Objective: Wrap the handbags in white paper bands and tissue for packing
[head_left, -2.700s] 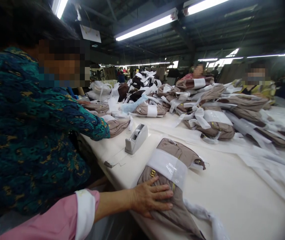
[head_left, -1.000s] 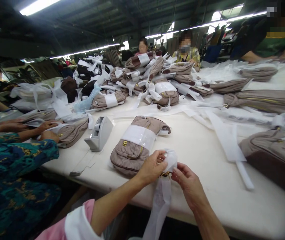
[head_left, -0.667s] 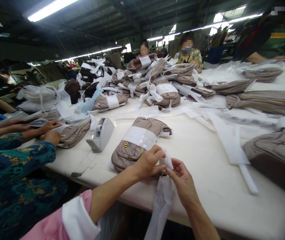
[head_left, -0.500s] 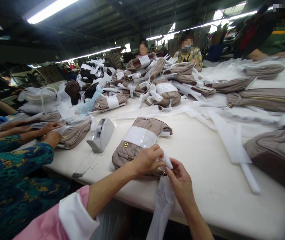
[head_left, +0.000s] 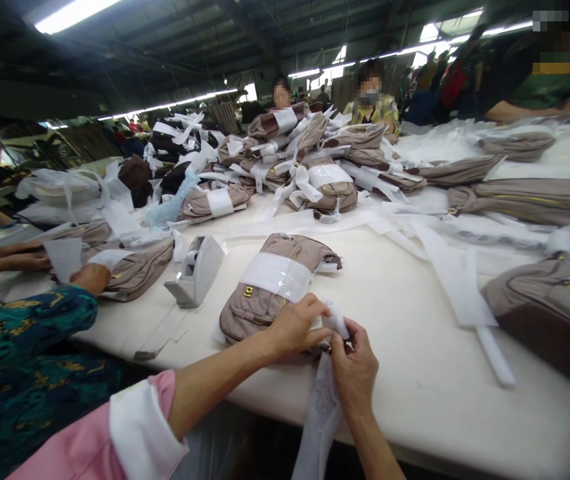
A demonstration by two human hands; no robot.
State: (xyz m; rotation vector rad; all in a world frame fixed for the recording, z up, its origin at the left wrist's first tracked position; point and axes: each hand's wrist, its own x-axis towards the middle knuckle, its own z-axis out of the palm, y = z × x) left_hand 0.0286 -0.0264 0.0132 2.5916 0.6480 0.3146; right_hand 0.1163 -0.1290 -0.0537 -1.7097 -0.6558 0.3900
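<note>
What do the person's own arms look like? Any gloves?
The left arm wears a pink sleeve with a wide white cuff. The right forearm shows no sleeve. No gloves: left grip and right grip are both bare.

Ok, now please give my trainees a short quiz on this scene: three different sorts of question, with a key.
1. True or false: the left hand and the right hand both have fingers on the white wrapping.
2. Fill in: around the middle of the bag beside the hands runs a ___ band.
3. Name it: what grey item sits on the table, just left of that bag in the picture?

Key: 1. True. 2. White. 3. A tape dispenser.
</note>
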